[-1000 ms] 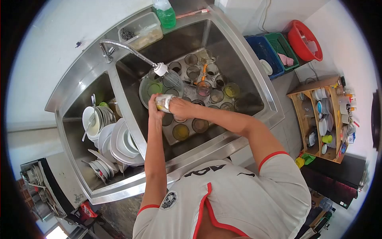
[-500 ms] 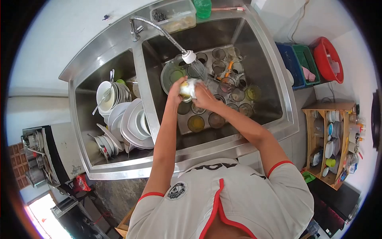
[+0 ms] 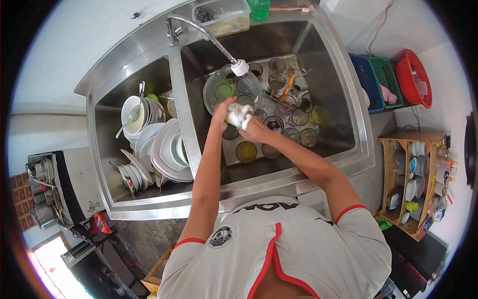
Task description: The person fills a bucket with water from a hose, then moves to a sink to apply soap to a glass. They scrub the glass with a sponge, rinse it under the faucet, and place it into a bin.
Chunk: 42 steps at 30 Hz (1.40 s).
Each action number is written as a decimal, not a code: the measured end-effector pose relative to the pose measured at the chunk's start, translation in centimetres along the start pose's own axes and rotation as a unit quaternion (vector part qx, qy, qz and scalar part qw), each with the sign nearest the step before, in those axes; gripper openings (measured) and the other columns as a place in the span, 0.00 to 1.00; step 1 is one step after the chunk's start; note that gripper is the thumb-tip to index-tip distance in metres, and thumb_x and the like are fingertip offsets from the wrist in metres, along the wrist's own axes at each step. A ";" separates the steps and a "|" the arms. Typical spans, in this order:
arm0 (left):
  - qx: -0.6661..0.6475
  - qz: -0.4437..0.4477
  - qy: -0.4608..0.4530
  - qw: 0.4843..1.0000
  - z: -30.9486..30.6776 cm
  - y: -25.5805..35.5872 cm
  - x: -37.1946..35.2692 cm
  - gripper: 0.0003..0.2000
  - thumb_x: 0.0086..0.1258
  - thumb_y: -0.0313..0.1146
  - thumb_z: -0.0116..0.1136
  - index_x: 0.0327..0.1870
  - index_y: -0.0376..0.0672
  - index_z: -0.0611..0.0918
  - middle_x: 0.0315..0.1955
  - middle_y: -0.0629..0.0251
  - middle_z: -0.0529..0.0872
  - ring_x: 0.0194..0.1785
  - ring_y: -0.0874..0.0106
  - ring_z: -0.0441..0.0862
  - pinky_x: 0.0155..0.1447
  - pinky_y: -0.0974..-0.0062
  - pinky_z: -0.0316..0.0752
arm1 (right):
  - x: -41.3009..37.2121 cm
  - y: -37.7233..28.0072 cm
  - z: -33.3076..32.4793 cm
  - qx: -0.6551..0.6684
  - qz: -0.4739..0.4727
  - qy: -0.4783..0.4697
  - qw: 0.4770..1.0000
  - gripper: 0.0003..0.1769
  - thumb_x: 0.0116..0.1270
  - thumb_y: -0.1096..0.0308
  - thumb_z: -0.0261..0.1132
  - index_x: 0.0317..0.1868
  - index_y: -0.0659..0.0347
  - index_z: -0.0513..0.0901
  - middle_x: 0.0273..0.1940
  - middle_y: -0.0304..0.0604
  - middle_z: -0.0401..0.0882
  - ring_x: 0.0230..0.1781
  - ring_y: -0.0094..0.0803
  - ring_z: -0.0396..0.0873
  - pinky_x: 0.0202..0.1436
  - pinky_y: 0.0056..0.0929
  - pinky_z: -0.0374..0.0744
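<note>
My left hand (image 3: 222, 112) is wrapped round a drinking glass (image 3: 234, 115) thick with white suds, tilted over the right sink basin. At its other end, my right hand (image 3: 256, 130) presses closed fingers into the foam (image 3: 243, 119); what they hold is hidden. Just beyond my hands, water runs from the white tap head (image 3: 240, 68) into a round basin (image 3: 208, 94) with glasses in it. Several more glasses and mugs stand on the sink floor to the right, among them a glass with yellowish liquid (image 3: 246, 152). Something orange (image 3: 289, 83) lies among them.
The left sink basin holds stacked bowls (image 3: 133, 112) with spoons and white plates (image 3: 167, 149). A steel divider (image 3: 185, 107) separates the basins. A plastic container (image 3: 226, 22) and a green bottle (image 3: 257, 9) stand on the back ledge. Baskets and a red basin (image 3: 412, 74) are at right.
The sudsy glass has turned in my hands, its end swinging towards the right. My right hand has shifted slightly down and closer to it. The camera view has moved a little.
</note>
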<state>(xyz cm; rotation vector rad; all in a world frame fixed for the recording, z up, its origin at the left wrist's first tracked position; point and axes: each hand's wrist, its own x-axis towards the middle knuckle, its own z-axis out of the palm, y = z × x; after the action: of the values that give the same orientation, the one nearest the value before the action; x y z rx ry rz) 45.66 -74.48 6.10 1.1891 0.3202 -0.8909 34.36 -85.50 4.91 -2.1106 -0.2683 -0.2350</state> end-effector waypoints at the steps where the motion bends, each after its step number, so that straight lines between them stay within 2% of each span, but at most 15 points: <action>1: 0.012 0.023 0.008 1.000 -0.4 -0.2 0.2 0.12 0.59 0.33 0.62 0.39 0.35 0.79 0.33 0.60 0.83 0.37 0.69 0.81 0.41 0.72 0.75 | 0.1 -0.1 0.1 -0.068 -0.033 -0.002 0.997 0.22 0.59 0.65 0.63 0.53 0.65 0.73 0.48 0.53 0.75 0.49 0.51 0.74 0.57 0.45 0.71; 3: 0.032 0.069 0.021 0.997 -0.7 -0.7 0.8 0.10 0.58 0.31 0.62 0.38 0.35 0.79 0.32 0.60 0.83 0.37 0.69 0.81 0.41 0.72 0.75 | 0.9 -0.7 1.2 0.227 0.048 0.076 0.970 0.19 0.60 0.67 0.63 0.51 0.63 0.74 0.46 0.45 0.77 0.46 0.40 0.77 0.51 0.36 0.75; 6: 0.045 0.129 -0.041 0.990 0.1 -0.7 -0.9 0.10 0.60 0.29 0.59 0.39 0.34 0.79 0.33 0.60 0.83 0.38 0.70 0.81 0.44 0.73 0.76 | 1.5 -0.3 1.8 0.683 0.344 0.109 0.635 0.14 0.61 0.69 0.63 0.48 0.58 0.76 0.41 0.36 0.78 0.41 0.25 0.79 0.43 0.24 0.77; 9: 0.010 0.144 -0.077 0.986 -0.4 -2.3 -1.1 0.15 0.61 0.37 0.58 0.44 0.34 0.77 0.38 0.58 0.83 0.42 0.67 0.81 0.49 0.72 0.76 | 1.7 -1.6 1.1 0.611 0.410 0.153 0.659 0.17 0.59 0.68 0.63 0.49 0.61 0.76 0.40 0.42 0.79 0.41 0.33 0.80 0.45 0.30 0.78; 12: 0.006 0.036 -0.070 0.997 0.4 -1.2 -2.1 0.19 0.63 0.45 0.58 0.45 0.38 0.77 0.38 0.60 0.83 0.42 0.69 0.81 0.50 0.72 0.76 | 0.1 -2.1 -0.3 0.111 0.084 0.071 0.988 0.22 0.55 0.66 0.64 0.51 0.64 0.74 0.41 0.50 0.79 0.43 0.44 0.79 0.49 0.38 0.77; 15: 0.038 -0.017 -0.044 0.998 0.6 -0.6 -3.0 0.17 0.64 0.45 0.59 0.45 0.41 0.78 0.37 0.63 0.83 0.41 0.72 0.81 0.49 0.73 0.76 | -0.5 0.6 0.8 -0.012 -0.041 0.040 0.998 0.27 0.52 0.66 0.64 0.53 0.66 0.71 0.42 0.56 0.78 0.44 0.53 0.77 0.53 0.44 0.75; 17: 0.002 0.012 -0.055 0.998 -0.1 -2.0 -1.5 0.17 0.64 0.43 0.60 0.46 0.41 0.77 0.37 0.64 0.82 0.41 0.72 0.81 0.49 0.73 0.76 | -0.4 -0.2 0.3 0.241 0.160 0.012 0.957 0.24 0.57 0.65 0.65 0.54 0.62 0.73 0.43 0.45 0.80 0.42 0.36 0.81 0.45 0.31 0.77; 19: -0.037 0.069 -0.054 0.995 0.1 -2.8 -2.1 0.17 0.59 0.40 0.65 0.45 0.40 0.78 0.36 0.63 0.83 0.39 0.70 0.82 0.46 0.70 0.77 | 0.7 -0.5 -0.3 0.635 0.367 0.050 0.678 0.23 0.59 0.65 0.65 0.55 0.60 0.74 0.43 0.42 0.81 0.42 0.32 0.81 0.43 0.26 0.78; 20: -0.029 0.088 -0.044 0.995 0.2 -3.0 -2.5 0.17 0.59 0.39 0.65 0.46 0.41 0.78 0.37 0.63 0.82 0.40 0.70 0.82 0.46 0.70 0.77 | 1.0 -1.0 -1.3 0.652 0.389 0.030 0.649 0.23 0.61 0.63 0.67 0.56 0.58 0.75 0.43 0.38 0.81 0.40 0.26 0.81 0.41 0.21 0.78; 24: -0.024 0.052 -0.123 0.991 -0.3 -3.1 -4.6 0.29 0.60 0.44 0.61 0.60 0.40 0.71 0.51 0.57 0.78 0.50 0.65 0.80 0.52 0.68 0.77 | 0.7 -1.1 -4.7 0.354 0.296 -0.045 0.886 0.22 0.59 0.55 0.68 0.48 0.63 0.81 0.40 0.41 0.83 0.37 0.25 0.80 0.41 0.23 0.77; 29: -0.053 -0.015 -0.451 0.891 2.9 -3.4 -7.6 0.43 0.59 0.66 0.52 0.67 0.40 0.63 0.58 0.49 0.73 0.55 0.52 0.77 0.51 0.43 0.76 | 3.8 -2.4 -12.4 0.126 0.223 -0.340 0.905 0.22 0.56 0.49 0.70 0.36 0.61 0.85 0.34 0.42 0.85 0.34 0.22 0.80 0.38 0.24 0.76; 31: -0.127 -0.002 -0.394 0.910 4.4 -4.4 -7.2 0.41 0.62 0.70 0.42 0.64 0.41 0.67 0.53 0.47 0.76 0.48 0.51 0.80 0.44 0.47 0.78 | 5.1 -4.9 -14.9 0.036 0.221 -0.413 0.883 0.23 0.56 0.47 0.69 0.35 0.61 0.84 0.35 0.42 0.85 0.33 0.21 0.80 0.36 0.24 0.76; 36: -0.204 0.065 -0.155 0.965 6.4 -6.0 -6.5 0.34 0.67 0.66 0.37 0.57 0.43 0.74 0.46 0.54 0.81 0.43 0.59 0.81 0.43 0.56 0.77 | 3.3 -0.5 -13.5 0.373 0.223 0.082 0.897 0.19 0.56 0.60 0.73 0.41 0.64 0.82 0.36 0.41 0.85 0.34 0.23 0.82 0.37 0.25 0.79; 41: -0.230 0.190 0.012 0.954 8.1 -7.2 -5.1 0.30 0.69 0.62 0.36 0.57 0.46 0.75 0.50 0.59 0.81 0.52 0.60 0.79 0.56 0.58 0.74 | -2.1 -4.9 -7.9 0.047 0.071 0.217 0.972 0.23 0.54 0.59 0.70 0.46 0.65 0.80 0.35 0.49 0.82 0.41 0.46 0.81 0.48 0.39 0.78; 42: -0.302 0.184 -0.110 0.929 5.2 -9.0 -3.0 0.30 0.68 0.61 0.37 0.59 0.49 0.74 0.54 0.61 0.79 0.57 0.60 0.76 0.62 0.57 0.70 | -1.9 -4.8 -8.2 0.009 0.011 0.221 0.975 0.24 0.52 0.57 0.70 0.46 0.64 0.79 0.35 0.50 0.83 0.39 0.47 0.82 0.46 0.40 0.78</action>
<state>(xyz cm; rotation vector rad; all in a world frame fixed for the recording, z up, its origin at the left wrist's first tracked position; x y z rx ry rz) 35.95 -78.70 4.00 0.5410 0.1607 -0.5272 30.72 -90.21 12.55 -1.9813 0.0185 -0.6731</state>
